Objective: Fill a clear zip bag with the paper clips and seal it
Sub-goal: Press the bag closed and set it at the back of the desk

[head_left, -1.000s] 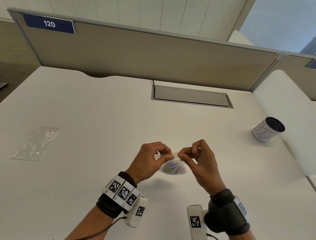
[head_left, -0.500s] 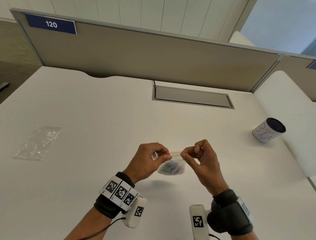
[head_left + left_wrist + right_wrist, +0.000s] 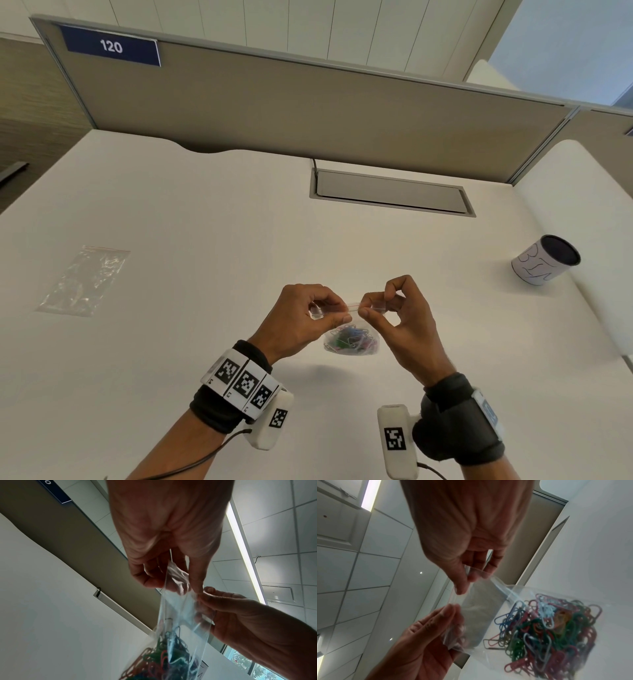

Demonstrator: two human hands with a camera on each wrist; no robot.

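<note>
We hold the bag (image 3: pixel 351 337) clear of the desk (image 3: pixel 171 274), between both hands, with the clips (image 3: pixel 352 341) settled at its bottom. The left hand (image 3: pixel 301 320) pinches the left end of the zip strip (image 3: pixel 352 306); the right hand (image 3: pixel 400 315) pinches the right end. The strip runs level, left to right (its long axis spans the gap between our thumbs), and the bag hangs straight below it. We judge sealing to be the step in hand: either thumb sits equally near the unpressed middle, so the pinch should travel along the strip toward centre. A spare bag (image 3: pixel 82 281) lies far left, a cup (image 3: pixel 546 258) far right
</note>
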